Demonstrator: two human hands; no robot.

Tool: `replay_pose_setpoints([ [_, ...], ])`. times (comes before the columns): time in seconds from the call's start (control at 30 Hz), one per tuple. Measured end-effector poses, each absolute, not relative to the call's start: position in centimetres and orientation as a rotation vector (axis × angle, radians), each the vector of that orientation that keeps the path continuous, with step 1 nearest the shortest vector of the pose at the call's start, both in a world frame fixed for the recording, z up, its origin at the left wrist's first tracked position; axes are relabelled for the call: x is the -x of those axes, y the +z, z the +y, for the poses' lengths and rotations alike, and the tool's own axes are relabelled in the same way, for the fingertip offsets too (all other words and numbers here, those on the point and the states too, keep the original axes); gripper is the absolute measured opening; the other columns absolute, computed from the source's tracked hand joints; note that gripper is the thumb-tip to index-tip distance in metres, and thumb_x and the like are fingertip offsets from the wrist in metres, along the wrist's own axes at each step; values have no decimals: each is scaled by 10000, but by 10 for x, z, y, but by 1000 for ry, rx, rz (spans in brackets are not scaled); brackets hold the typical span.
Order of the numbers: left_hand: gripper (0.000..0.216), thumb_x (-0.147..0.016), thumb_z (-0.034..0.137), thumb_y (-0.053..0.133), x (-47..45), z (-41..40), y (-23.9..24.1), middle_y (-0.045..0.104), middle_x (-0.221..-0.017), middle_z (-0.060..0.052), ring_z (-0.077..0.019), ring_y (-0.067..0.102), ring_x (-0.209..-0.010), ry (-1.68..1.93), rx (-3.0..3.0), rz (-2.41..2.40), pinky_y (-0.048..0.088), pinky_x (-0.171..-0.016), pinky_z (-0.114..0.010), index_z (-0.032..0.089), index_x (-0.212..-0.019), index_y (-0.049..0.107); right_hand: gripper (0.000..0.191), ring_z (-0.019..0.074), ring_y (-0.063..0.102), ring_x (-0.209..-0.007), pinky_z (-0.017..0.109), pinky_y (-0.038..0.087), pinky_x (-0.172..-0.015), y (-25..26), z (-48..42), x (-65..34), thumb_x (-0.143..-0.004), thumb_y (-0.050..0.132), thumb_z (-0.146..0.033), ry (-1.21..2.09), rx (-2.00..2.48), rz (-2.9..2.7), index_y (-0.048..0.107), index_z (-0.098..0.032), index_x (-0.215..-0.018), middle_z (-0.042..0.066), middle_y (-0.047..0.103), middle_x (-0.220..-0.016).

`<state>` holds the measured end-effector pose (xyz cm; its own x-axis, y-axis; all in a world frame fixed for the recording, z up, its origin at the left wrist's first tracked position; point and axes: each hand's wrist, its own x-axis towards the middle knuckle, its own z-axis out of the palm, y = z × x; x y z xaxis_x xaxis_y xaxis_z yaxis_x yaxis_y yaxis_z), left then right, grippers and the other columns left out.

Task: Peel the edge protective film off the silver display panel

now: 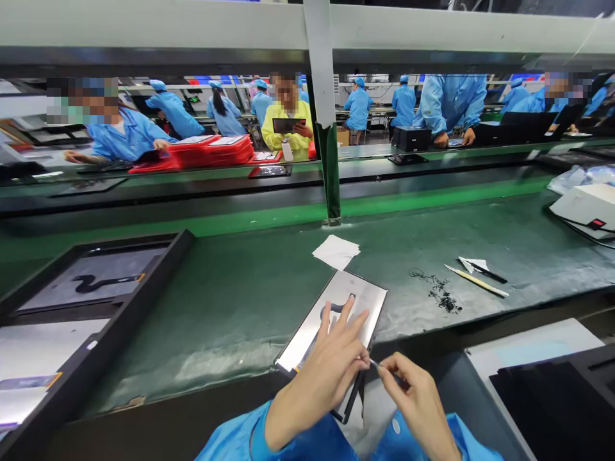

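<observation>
A flat display panel [358,285], silvery with a dark ribbon cable [331,310], lies slanted on the bench, its near end overhanging the front edge. Across it lies my left hand [331,362], three fingers stretched over the surface, thumb and forefinger closed at the panel's right edge. Just right of there my right hand [413,390] pinches a thin, light-coloured piece [374,363] that reaches the left fingertips; its kind is too small to make out. White paper sheets [336,251] touch or nearly touch the panel's far corner.
Black shavings [446,298], a pale craft-knife-like tool [475,280] and a black pen-like tool [487,271] lie to the right. Black trays [180,256] with panels stand at left, a white device [586,208] far right. A post [329,166] rises ahead; co-workers sit beyond.
</observation>
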<state>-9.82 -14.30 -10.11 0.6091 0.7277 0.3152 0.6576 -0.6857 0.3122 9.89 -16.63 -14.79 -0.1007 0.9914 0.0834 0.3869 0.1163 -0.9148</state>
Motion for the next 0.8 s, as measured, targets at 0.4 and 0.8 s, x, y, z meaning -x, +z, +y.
replay_pose_setpoints([
  [0.4,212,-925,41,487,98,-156,-132,481,-1488,-211,-381,56,-1522,555,-2975,1486,10,-1160,-732,153,-755,549,512,137,397,-533,258,333,-515,-180,-182,-82,-796,635,-701,1373,1271,-1191,584,-206,-679,-45,427,-574],
  [0.8,178,-960,62,457,84,-129,-126,465,-1497,-224,-367,138,-1518,478,-2987,1328,38,-1166,-725,140,-844,568,482,133,396,-553,252,337,-523,-191,-183,-85,-817,637,-660,1373,1254,-1220,601,-193,-702,-40,442,-606],
])
